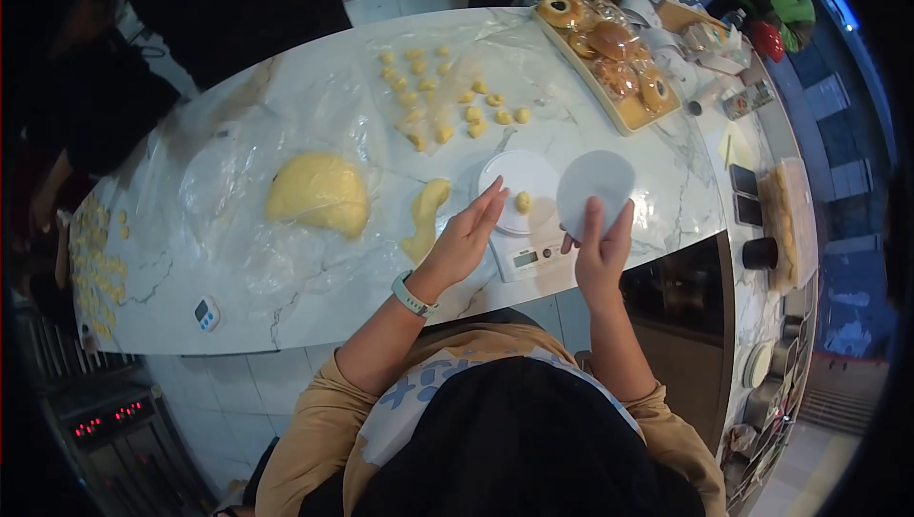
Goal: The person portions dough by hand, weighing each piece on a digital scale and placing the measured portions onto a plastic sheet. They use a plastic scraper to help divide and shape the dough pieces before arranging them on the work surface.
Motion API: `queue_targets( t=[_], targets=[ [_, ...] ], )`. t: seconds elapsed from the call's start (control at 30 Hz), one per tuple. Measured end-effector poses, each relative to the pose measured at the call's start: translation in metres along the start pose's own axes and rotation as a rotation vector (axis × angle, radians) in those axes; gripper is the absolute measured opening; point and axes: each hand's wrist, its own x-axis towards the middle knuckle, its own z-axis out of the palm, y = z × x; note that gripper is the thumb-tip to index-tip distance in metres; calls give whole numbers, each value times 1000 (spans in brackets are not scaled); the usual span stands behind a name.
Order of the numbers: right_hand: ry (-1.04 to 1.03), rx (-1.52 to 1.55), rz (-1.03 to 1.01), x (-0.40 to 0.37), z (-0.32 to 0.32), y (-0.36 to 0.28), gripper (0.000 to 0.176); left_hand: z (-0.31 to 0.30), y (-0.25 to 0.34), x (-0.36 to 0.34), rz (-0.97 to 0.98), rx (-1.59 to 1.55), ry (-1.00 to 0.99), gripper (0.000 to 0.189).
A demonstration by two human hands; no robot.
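Note:
A white digital kitchen scale (509,266) stands in front of me, with a small lump of yellow dough (523,201) on its round platform. My right hand (602,255) grips a round, translucent grey disc (597,179) just right of the platform; it looks like a plastic scraper. With fingers stretched out, my left hand (464,243) is at the platform's left edge and appears to hold nothing. A ragged strip of dough (428,217) lies left of that hand. Farther left, a big mound of dough (319,195) rests under clear plastic film.
Several small dough pieces (475,122) lie beyond the scale, partly under film. More sit at the far left (95,269), near a digital timer (207,313). A tray (633,125) of wrapped buns stands back right. Phones (746,195) and a black cup (760,253) are rightward. Other people stand nearby.

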Motion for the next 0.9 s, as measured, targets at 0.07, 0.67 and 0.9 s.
queue_targets(
  t=[0.07,0.67,0.9],
  targets=[
    [45,-13,-12,0,-15,-3,18,-2,-3,-3,37,90,-50,33],
    [217,34,9,-5,-35,5,20,-73,-15,-59,116,1010,122,32],
    [192,72,10,9,-33,3,19,-51,-14,-52,-160,305,316,25]
  ],
)
